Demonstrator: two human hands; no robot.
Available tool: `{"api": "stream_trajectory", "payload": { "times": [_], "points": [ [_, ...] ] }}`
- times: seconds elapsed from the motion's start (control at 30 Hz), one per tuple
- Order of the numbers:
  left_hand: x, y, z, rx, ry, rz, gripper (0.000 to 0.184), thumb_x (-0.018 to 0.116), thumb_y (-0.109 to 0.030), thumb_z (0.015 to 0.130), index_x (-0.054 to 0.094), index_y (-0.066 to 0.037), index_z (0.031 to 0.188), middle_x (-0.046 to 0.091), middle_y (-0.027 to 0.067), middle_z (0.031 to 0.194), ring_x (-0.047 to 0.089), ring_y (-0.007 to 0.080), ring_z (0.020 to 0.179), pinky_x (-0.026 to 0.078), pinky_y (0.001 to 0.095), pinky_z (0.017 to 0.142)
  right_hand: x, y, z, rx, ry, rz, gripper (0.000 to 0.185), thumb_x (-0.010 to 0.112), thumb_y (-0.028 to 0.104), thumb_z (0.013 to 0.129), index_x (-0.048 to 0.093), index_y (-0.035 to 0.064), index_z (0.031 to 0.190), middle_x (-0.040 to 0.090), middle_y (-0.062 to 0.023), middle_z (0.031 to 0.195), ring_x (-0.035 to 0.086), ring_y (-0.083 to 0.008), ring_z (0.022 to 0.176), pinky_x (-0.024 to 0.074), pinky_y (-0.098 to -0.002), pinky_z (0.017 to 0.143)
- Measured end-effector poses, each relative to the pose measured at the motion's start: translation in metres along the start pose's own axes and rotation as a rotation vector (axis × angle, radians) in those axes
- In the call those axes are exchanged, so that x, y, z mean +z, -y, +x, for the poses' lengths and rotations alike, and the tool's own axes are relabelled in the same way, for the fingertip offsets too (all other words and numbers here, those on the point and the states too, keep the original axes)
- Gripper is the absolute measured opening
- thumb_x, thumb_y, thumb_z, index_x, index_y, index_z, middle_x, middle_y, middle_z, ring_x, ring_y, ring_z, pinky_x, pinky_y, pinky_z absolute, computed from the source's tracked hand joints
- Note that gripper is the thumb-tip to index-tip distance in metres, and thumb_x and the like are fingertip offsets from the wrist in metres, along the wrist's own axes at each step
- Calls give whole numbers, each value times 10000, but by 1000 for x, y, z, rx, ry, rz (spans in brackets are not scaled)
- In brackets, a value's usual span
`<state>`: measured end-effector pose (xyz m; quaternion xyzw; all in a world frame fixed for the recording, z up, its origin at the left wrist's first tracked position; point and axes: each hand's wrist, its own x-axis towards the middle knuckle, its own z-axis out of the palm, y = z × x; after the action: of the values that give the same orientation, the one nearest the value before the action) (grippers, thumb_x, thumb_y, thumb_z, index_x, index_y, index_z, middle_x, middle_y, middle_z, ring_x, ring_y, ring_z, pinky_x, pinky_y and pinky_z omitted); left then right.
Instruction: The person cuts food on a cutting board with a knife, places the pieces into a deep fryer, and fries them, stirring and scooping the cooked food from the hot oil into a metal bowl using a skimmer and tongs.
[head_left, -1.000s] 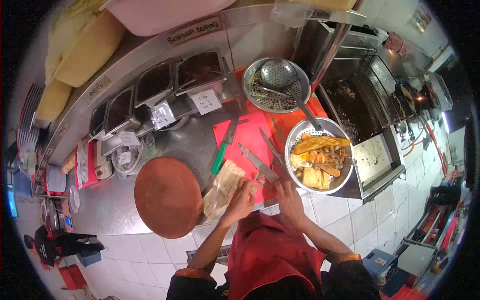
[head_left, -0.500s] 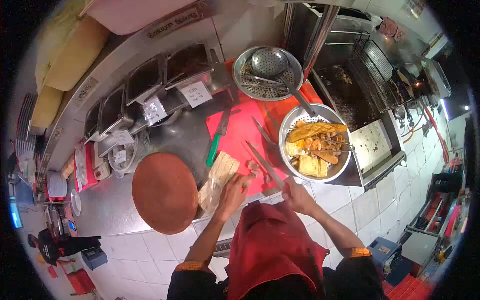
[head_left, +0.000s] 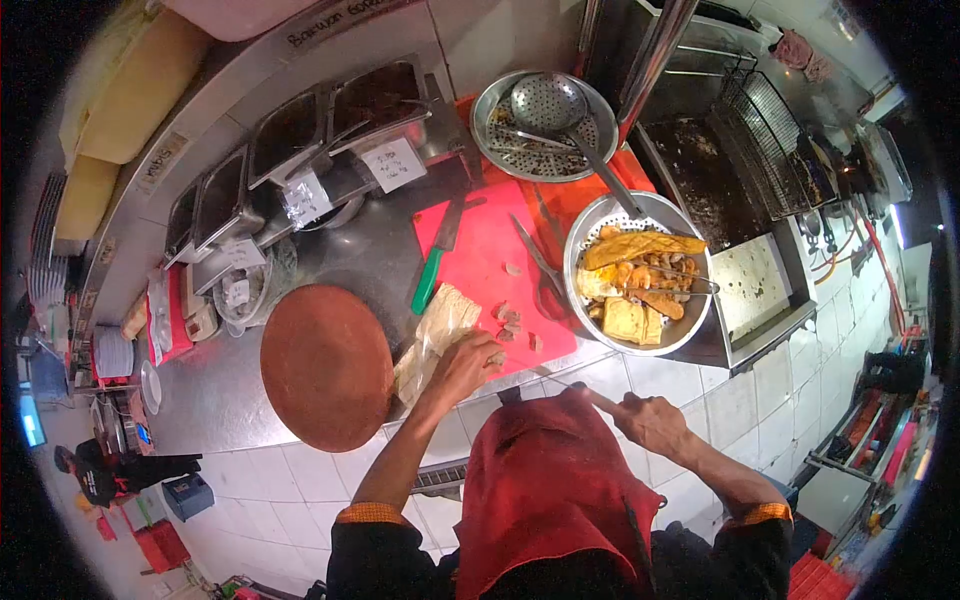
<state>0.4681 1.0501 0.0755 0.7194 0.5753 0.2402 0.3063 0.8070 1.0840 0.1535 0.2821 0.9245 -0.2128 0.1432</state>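
My right hand (head_left: 648,422) grips a knife (head_left: 603,402) just off the front edge of the pink cutting board (head_left: 470,265). The blade points left toward the board, partly hidden by the red cloth on my front. My left hand (head_left: 466,366) rests at the board's front left corner with its fingers curled in. What lies under those fingertips, if anything, is too small to name. Several small cut pieces of meat (head_left: 508,325) lie beside it. Left of the board is a pale flatbread-like stack (head_left: 445,318) in clear plastic, close to my left hand.
A green-handled knife (head_left: 436,262) and tongs (head_left: 537,252) lie on the board. To the right stands a colander of fried food (head_left: 690,240). Behind it are another colander (head_left: 478,125) with a skimmer (head_left: 548,103) and a fryer (head_left: 700,170). A round brown board (head_left: 327,368) stands left.
My right hand has drawn the knife back toward my body and right, off the cutting board. The left hand has shifted slightly. More meat pieces show on the board.
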Motion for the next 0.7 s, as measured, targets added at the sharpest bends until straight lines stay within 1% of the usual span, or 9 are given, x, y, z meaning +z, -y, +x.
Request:
{"api": "stream_trajectory", "payload": {
  "times": [0.03,0.13,0.17,0.27,0.37,0.53,0.6,0.63,0.7],
  "points": [
    [0,0,2,34,-4,1,163,702,-114,716,615,-33,829,589,112,831,589,313,846,475,409,765,0,1,3,-14,-1,-18,682,465,161,914,144,353,1485,610,-148,748,614,-316,515,524,-430,449],
    [-1,0,5,-44,103,49,157,690,-117,737,660,-29,863,641,101,885,599,287,887,470,387,830,6,-2,13,-51,-34,-36,686,454,141,908,148,354,1484,611,-146,748,619,-310,518,527,-426,452],
    [0,2,5,-40,118,38,153,687,-122,739,663,-31,860,643,98,882,598,283,893,470,387,828,8,-4,17,-65,-50,-37,686,451,136,907,150,352,1483,611,-146,747,621,-309,519,528,-425,453],
    [4,7,6,-5,120,23,141,683,-119,732,658,-37,844,639,96,868,599,281,891,468,393,817,7,-7,24,-91,-103,-94,722,506,154,881,157,326,1489,575,-128,702,584,-281,464,496,-408,410],
    [3,4,6,40,77,33,146,687,-90,708,637,-36,834,629,104,873,602,296,869,465,404,808,-11,-12,25,-105,11,-76,680,441,154,909,142,348,1487,608,-155,743,620,-299,522,521,-425,447],
    [10,11,1,74,68,54,160,683,-76,712,637,-37,860,639,100,963,609,303,887,471,404,813,-23,-16,30,-130,32,-75,696,455,143,900,144,350,1487,601,-146,729,611,-291,511,518,-408,441],
    [11,15,2,74,106,52,157,673,-110,739,648,-39,877,637,99,955,608,289,904,462,395,843,-22,-19,30,-138,43,-104,699,455,131,897,148,346,1488,600,-143,726,611,-289,511,518,-402,440],
    [12,16,3,73,123,50,160,668,-128,753,654,-40,885,637,98,951,608,283,913,457,390,858,-13,-24,30,-181,-36,-185,686,495,136,877,224,310,1482,557,-92,679,573,-232,445,487,-352,383],
    [6,11,6,42,174,41,155,668,-127,755,650,-44,885,637,99,956,608,283,925,461,392,857,-13,-24,31,-188,-11,-170,683,493,130,880,227,315,1481,558,-92,687,577,-231,456,492,-349,394]
  ]
}}
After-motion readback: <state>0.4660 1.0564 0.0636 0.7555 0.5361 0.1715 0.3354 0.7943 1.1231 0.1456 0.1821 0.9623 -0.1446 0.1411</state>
